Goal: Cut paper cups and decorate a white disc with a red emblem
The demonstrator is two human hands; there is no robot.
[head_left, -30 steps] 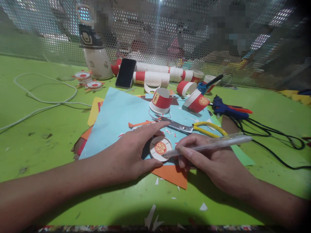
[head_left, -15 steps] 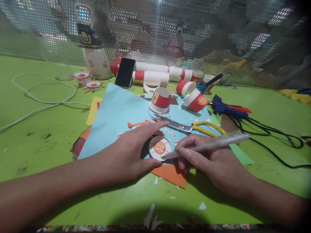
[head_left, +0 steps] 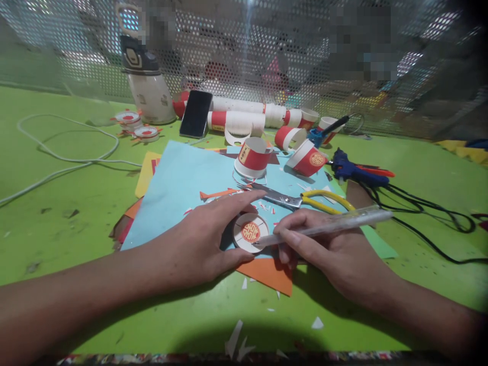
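A white paper disc (head_left: pixel 237 233) with a red and gold emblem in its middle and thin dark lines around it lies on light blue paper (head_left: pixel 179 188). My left hand (head_left: pixel 204 236) curves around its left side, thumb at the lower edge; the other fingertips are partly hidden. In my right hand (head_left: pixel 310 236) a clear-barrelled pen (head_left: pixel 343 220) is held slanted, its tip on the disc just below the emblem. Yellow-handled scissors (head_left: pixel 290 200) lie just beyond, close to my left index finger. An upturned red and white paper cup (head_left: pixel 253 156) stands behind them.
A blue glue gun (head_left: pixel 356 170) with a black cable lies right. Stacked paper cups (head_left: pixel 244 105) and a phone (head_left: pixel 195 114) are at the back, beside a white bottle (head_left: pixel 152 96). White cable (head_left: pixel 76 165) loops left. Paper scraps (head_left: pixel 234 338) litter the front. A perforated screen (head_left: pixel 244 51) stands behind.
The pen tip has moved slightly up and left on the disc, nearer the emblem. The blue paper's far left corner sits a little lower. My left hand has hardly moved.
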